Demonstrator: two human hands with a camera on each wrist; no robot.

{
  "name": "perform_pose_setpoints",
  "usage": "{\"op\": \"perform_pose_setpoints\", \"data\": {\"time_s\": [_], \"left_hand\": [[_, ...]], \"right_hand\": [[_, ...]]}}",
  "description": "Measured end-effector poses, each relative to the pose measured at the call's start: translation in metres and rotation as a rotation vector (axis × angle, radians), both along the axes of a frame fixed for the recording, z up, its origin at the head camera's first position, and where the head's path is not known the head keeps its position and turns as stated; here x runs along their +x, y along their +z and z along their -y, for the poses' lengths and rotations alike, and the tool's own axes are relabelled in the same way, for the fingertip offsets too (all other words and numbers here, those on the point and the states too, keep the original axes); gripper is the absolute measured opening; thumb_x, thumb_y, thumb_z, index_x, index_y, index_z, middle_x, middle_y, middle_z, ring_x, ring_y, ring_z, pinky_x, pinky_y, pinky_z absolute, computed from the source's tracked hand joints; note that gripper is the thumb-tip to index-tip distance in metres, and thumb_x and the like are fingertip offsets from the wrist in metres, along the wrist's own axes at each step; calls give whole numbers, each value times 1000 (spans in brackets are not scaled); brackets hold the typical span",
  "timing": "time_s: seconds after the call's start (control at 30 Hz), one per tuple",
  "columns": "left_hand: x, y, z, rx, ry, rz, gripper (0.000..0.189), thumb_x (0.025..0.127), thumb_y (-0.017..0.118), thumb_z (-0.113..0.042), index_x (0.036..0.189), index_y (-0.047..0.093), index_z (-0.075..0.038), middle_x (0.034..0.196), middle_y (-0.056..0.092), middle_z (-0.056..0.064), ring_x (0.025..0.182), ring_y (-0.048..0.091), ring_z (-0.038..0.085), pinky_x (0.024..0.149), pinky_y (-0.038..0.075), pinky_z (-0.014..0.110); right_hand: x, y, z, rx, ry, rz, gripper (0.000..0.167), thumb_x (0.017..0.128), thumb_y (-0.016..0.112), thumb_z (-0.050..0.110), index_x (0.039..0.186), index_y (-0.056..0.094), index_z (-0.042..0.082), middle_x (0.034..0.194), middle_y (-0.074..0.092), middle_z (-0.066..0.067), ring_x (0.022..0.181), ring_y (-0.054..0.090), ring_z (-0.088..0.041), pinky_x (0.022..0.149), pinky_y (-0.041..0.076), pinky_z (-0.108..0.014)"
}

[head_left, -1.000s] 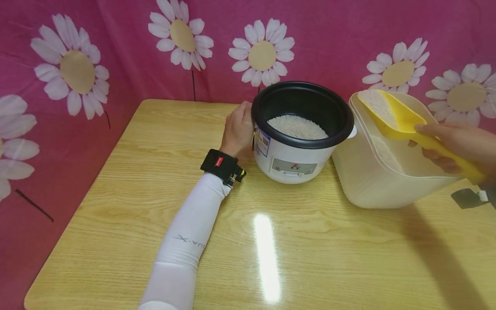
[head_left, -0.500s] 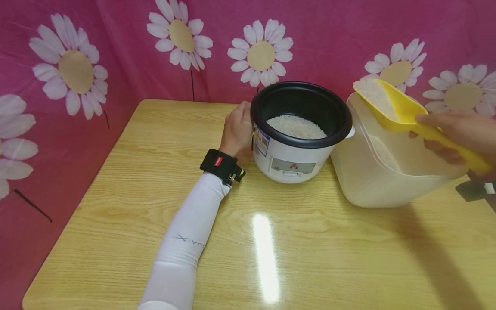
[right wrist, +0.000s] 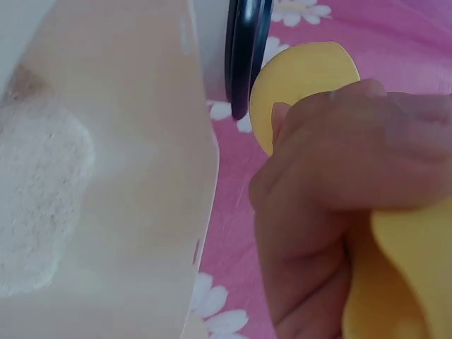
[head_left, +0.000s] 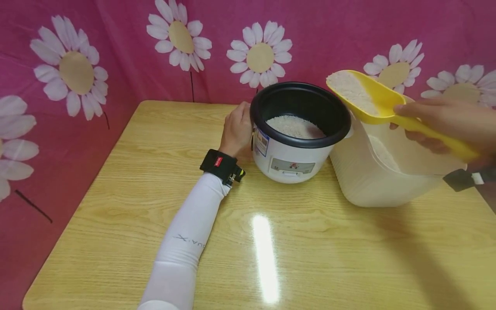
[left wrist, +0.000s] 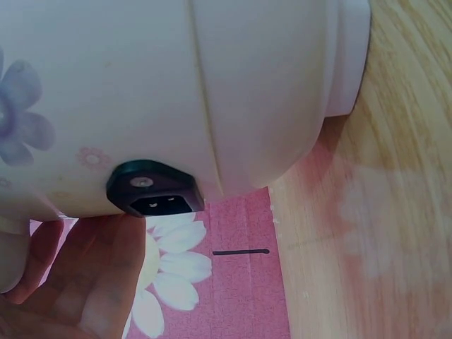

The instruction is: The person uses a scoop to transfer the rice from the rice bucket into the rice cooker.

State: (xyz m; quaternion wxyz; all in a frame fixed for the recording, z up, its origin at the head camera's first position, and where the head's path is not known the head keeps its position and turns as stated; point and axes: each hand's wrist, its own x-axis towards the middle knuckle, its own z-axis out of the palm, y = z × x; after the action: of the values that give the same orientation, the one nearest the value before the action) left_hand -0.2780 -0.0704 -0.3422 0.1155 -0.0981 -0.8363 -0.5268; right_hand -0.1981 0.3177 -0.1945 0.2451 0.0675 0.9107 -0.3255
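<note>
A white rice cooker (head_left: 267, 165) with a black inner pot stands on the table, rice (head_left: 290, 125) lying in the bottom. At its left side, my left hand (head_left: 237, 129) holds it by the side handle; in the left wrist view its fingers (left wrist: 99, 275) lie by the white handle, near the black power socket (left wrist: 157, 191). My right hand (head_left: 441, 118) grips a yellow scoop (head_left: 381, 97) by the handle. Rice (head_left: 352, 92) heaps in the scoop, whose tip is by the pot's right rim. The right wrist view shows the scoop mostly covered by the hand.
Right of the cooker, close beside it, stands a tall cream-coloured bin (head_left: 364, 181) with more rice (right wrist: 42, 191) inside. Behind the wood-grain table (head_left: 128, 206) hangs a pink cloth (head_left: 321, 38) printed with white daisies.
My right hand has raised the loaded scoop from above the bin and carried it left towards the cooker's rim. The left hand and the cooker stay in place.
</note>
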Motion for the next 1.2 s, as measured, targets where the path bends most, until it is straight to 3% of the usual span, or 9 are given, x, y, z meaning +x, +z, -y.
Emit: {"op": "perform_pose_setpoints", "data": {"time_s": [0.23,0.53,0.67,1.0,1.2], "left_hand": [[-1,-2,2,-5,1,-30,42,111,29,-31,111,62,-5,96,57,12,99,56,27,86,42,36],[-1,-3,1,4,-5,-2,43,112,29,-33,113,61,-5,96,55,11,99,55,26,85,41,34],[-2,-3,2,1,-5,0,43,112,28,-33,113,61,-5,96,55,11,99,55,26,85,41,33],[-2,-2,2,-4,5,-14,44,111,28,-34,111,61,-5,96,58,12,99,57,26,85,41,34],[-1,-3,1,-3,8,-11,44,111,29,-35,109,61,-6,93,56,11,98,56,26,83,39,33]], "right_hand": [[0,7,30,142,107,-51,81,99,35,74,149,40,11,101,53,0,83,53,-19,61,50,-28],[-6,9,51,178,229,-78,66,103,36,68,136,46,11,81,50,-2,67,50,-23,55,44,-32],[-9,7,54,169,238,-87,63,104,36,65,135,48,10,76,48,-2,60,47,-25,52,41,-34],[-9,7,57,248,258,-170,69,102,39,67,138,48,9,78,53,-7,60,51,-30,49,40,-34],[-8,8,59,291,267,-177,73,100,39,71,136,47,8,74,52,-7,59,50,-30,49,38,-36]]}}
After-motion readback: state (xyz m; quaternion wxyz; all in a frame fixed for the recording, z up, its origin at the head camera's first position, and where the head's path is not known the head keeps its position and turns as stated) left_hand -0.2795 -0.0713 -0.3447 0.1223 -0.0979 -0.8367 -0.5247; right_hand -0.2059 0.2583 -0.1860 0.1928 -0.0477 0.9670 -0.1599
